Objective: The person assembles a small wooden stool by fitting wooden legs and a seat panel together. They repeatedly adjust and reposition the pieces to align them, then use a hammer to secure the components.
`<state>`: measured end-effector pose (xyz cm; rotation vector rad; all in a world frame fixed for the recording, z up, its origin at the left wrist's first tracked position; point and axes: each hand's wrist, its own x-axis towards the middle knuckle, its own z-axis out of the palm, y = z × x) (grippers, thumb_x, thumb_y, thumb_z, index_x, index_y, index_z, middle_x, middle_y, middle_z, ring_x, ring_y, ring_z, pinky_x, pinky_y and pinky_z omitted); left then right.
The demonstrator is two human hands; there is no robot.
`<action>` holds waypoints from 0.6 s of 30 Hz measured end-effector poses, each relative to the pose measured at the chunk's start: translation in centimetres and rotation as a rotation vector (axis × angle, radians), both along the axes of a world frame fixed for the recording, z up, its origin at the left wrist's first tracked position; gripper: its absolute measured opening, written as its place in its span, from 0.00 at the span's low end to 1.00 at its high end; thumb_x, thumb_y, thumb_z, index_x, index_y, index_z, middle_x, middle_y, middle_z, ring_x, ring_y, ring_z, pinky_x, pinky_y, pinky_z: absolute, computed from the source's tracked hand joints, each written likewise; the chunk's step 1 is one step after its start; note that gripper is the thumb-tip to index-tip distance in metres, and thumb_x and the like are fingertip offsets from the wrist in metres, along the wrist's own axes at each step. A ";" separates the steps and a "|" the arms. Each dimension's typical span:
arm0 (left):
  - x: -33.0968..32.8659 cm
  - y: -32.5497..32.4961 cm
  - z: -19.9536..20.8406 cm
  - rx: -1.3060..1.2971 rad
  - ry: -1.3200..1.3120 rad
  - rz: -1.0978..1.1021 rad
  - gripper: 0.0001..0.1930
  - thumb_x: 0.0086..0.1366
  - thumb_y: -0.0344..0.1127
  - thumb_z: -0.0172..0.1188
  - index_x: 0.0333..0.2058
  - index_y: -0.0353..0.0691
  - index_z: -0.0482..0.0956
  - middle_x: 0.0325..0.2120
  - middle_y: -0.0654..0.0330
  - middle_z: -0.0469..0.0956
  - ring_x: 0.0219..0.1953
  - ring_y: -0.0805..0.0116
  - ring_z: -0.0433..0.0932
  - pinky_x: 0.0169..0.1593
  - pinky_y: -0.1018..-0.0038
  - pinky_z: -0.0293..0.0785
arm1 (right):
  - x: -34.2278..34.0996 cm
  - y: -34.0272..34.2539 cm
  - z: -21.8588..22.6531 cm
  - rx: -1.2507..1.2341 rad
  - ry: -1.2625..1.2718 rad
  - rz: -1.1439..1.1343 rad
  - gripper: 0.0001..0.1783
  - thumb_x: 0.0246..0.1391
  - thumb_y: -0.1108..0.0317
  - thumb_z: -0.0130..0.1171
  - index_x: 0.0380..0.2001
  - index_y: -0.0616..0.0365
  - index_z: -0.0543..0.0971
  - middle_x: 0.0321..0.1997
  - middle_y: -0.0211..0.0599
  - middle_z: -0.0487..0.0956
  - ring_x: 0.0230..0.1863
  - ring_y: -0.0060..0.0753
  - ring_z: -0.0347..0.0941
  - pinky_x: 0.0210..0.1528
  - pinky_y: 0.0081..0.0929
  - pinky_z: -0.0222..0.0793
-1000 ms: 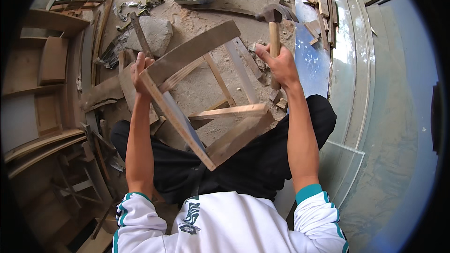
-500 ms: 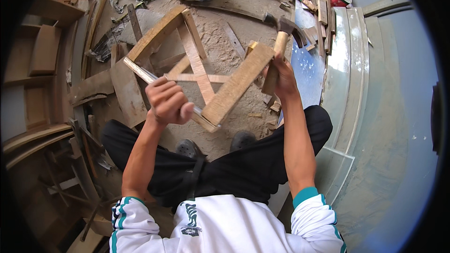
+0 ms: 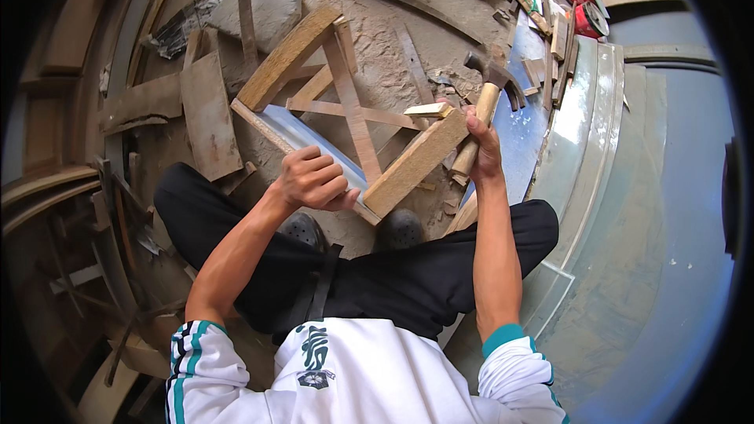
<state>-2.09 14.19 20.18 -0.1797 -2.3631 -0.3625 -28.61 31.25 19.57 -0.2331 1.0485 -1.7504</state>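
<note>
A small wooden frame (image 3: pixel 416 163) with crossed thin slats (image 3: pixel 351 110) is held up above the ground in front of my knees. My left hand (image 3: pixel 316 179) is closed around its near edge, beside a smooth pale-blue sheet (image 3: pixel 310 137) on the inner side of that edge. At the frame's right corner, my right hand (image 3: pixel 485 149) grips a claw hammer (image 3: pixel 488 98) by its wooden handle, the metal head pointing away from me. The right fingers also lie against the frame's end, partly hidden behind it.
Wood offcuts (image 3: pixel 210 114) and a stone slab (image 3: pixel 255 16) lie on the dusty ground. Glass sheets (image 3: pixel 581 157) lean at the right, near scrap strips (image 3: pixel 559 39) and red cans (image 3: pixel 589 20). Wooden cabinet parts (image 3: pixel 47 133) stand at the left.
The frame has tilted, bringing the pale-blue sheet into fuller view. My left hand has shifted right with the near edge. The hammer stays in my right hand, and the whole view has shifted slightly.
</note>
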 end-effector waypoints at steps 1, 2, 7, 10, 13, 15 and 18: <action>0.1 0.3 -0.3 0.013 0.003 0.003 0.23 0.54 0.39 0.62 0.11 0.47 0.57 0.09 0.68 0.57 0.12 0.73 0.60 0.19 0.76 0.55 | 0.1 0.2 -0.2 -0.007 -0.006 -0.003 0.17 0.49 0.62 0.68 0.37 0.52 0.71 0.58 0.52 0.73 0.52 0.36 0.74 0.56 0.32 0.72; 0.1 0.4 -0.5 0.024 0.007 0.007 0.23 0.54 0.39 0.63 0.11 0.47 0.57 0.09 0.68 0.57 0.12 0.73 0.60 0.19 0.76 0.55 | 0.2 0.2 -0.2 0.000 -0.007 0.003 0.17 0.49 0.62 0.68 0.37 0.52 0.71 0.58 0.52 0.73 0.53 0.36 0.74 0.56 0.33 0.72; 0.4 1.4 -1.3 0.030 0.011 0.028 0.25 0.54 0.40 0.64 0.11 0.48 0.55 0.09 0.69 0.56 0.12 0.75 0.60 0.19 0.77 0.55 | 0.2 1.3 -1.8 0.024 -0.045 0.008 0.18 0.50 0.60 0.66 0.39 0.52 0.71 0.59 0.50 0.72 0.55 0.39 0.73 0.60 0.37 0.70; 0.1 1.8 -1.3 0.028 0.014 0.026 0.25 0.54 0.40 0.64 0.11 0.48 0.55 0.09 0.69 0.57 0.12 0.75 0.60 0.19 0.77 0.55 | 0.3 2.2 -2.2 0.071 -0.034 -0.019 0.18 0.51 0.59 0.66 0.41 0.52 0.72 0.61 0.49 0.71 0.56 0.38 0.73 0.61 0.37 0.69; 0.3 1.9 -1.7 0.032 0.003 0.029 0.25 0.54 0.40 0.64 0.11 0.48 0.55 0.09 0.69 0.58 0.12 0.75 0.61 0.19 0.77 0.56 | 0.5 2.3 -1.9 0.079 -0.048 -0.042 0.17 0.51 0.62 0.67 0.39 0.52 0.72 0.60 0.51 0.72 0.56 0.37 0.72 0.61 0.35 0.69; 0.3 2.0 -1.8 0.067 -0.018 0.048 0.24 0.54 0.40 0.65 0.11 0.48 0.57 0.09 0.69 0.58 0.12 0.73 0.61 0.19 0.77 0.56 | 0.7 2.2 -1.9 0.074 -0.040 -0.048 0.17 0.51 0.62 0.67 0.39 0.52 0.71 0.60 0.51 0.72 0.56 0.37 0.72 0.61 0.35 0.69; 1.1 2.2 -1.5 0.122 -0.135 0.112 0.19 0.54 0.42 0.66 0.14 0.47 0.64 0.13 0.68 0.64 0.17 0.72 0.67 0.29 0.75 0.64 | 1.1 2.1 -1.6 0.075 -0.039 -0.019 0.18 0.51 0.61 0.68 0.39 0.52 0.71 0.61 0.51 0.71 0.56 0.36 0.72 0.60 0.34 0.69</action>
